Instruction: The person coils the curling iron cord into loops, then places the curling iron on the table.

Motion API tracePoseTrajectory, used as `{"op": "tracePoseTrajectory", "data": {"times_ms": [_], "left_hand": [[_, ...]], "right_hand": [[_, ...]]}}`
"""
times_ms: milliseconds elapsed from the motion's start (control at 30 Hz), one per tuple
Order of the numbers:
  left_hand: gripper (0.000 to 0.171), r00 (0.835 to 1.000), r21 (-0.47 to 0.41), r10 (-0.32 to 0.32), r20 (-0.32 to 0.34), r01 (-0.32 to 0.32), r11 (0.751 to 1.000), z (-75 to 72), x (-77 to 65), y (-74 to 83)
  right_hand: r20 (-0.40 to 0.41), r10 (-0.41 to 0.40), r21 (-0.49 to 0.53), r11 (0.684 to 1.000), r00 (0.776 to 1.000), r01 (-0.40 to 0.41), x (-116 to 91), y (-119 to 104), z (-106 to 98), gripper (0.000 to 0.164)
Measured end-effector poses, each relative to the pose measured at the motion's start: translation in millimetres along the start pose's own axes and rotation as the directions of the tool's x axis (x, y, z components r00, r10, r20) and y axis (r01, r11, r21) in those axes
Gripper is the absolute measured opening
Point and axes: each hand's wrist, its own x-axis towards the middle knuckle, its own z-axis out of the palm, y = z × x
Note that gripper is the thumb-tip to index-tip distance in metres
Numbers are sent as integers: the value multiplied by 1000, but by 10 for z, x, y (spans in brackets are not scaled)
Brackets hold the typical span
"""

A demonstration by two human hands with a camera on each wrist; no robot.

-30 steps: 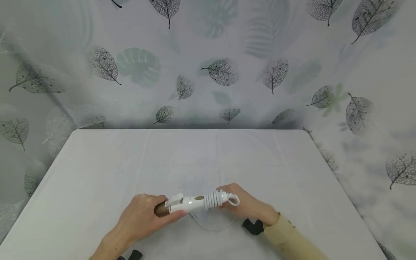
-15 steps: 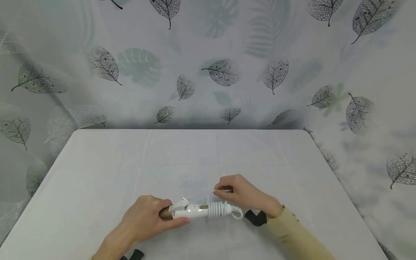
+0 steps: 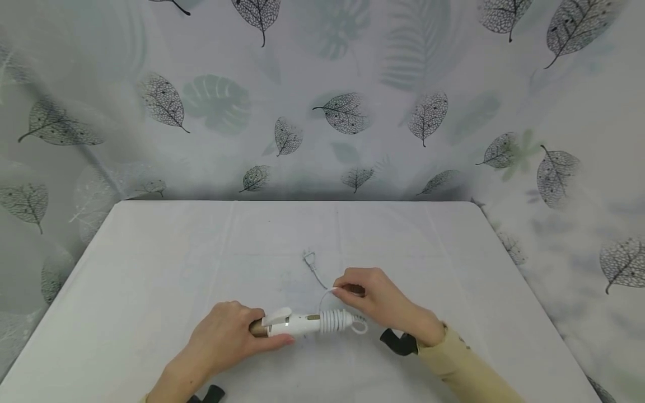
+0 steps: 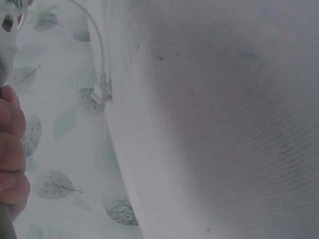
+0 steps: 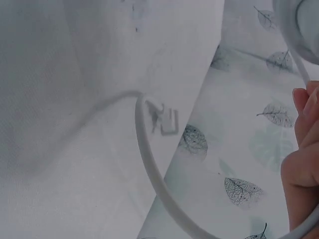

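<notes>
A white curling iron [image 3: 302, 324] with a gold-brown barrel lies crosswise near the front, its cord coiled [image 3: 333, 321] round the handle's right end. My left hand [image 3: 224, 336] grips the barrel, the thumb stretched along the white body. Just beyond the coil, my right hand [image 3: 378, 296] pinches the free cord between thumb and fingers. Past those fingertips, the cord runs on to a two-pin plug [image 3: 309, 258]. The left wrist view has the plug [image 4: 103, 93] too, with curled left fingers [image 4: 11, 154] at its edge. A length of cord [image 5: 149, 154] arcs across the right wrist view.
The white table [image 3: 176, 257] reaches back to a leaf-printed curtain [image 3: 347, 151], which also hangs along both sides. Dark pieces of wrist gear show by the right wrist [image 3: 400, 342] and the left wrist [image 3: 211, 394].
My right hand has come from behind the coiled end to beyond it, with the cord pinched. The hanging loop below the iron is gone, and the plug now shows beyond. The left hand barely shifts.
</notes>
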Motion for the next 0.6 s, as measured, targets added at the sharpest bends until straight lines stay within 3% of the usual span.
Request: {"op": "tracePoseTrajectory", "data": {"times_ms": [300, 600], "left_hand": [[64, 997, 47, -74, 35, 72, 996, 19, 16, 6], [63, 980, 43, -179, 85, 176, 983, 26, 37, 40]], "right_hand": [[-27, 23, -32, 999, 999, -23, -19, -105, 32, 5], [-54, 19, -33, 999, 998, -21, -37, -216, 94, 3]]}}
